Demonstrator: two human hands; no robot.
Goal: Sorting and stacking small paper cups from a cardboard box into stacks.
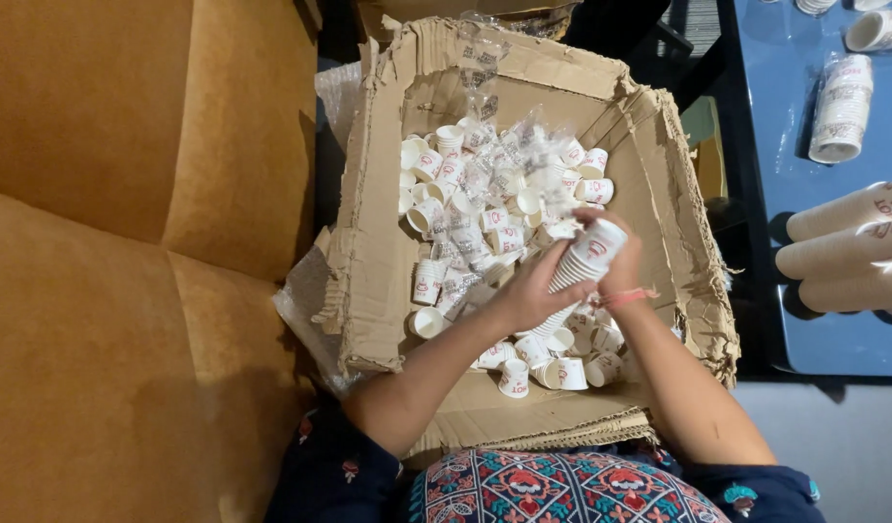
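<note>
Both my hands are over an open, torn cardboard box [378, 242] full of small white paper cups [465, 208] with red prints. My left hand [528, 291] grips the lower part of a nested stack of cups [579, 271] held at a slant. My right hand [615, 261] closes on the stack's top end, near the uppermost cup. A pink band sits on my right wrist. Loose cups and clear plastic wrap [509, 150] lie in the box beneath the hands.
A tan cushioned sofa [126, 242] fills the left side. At the right stands a blue table [795, 145] with a wrapped cup sleeve [840, 107] and several long cup stacks [848, 247] lying on their sides. My patterned clothing shows at the bottom.
</note>
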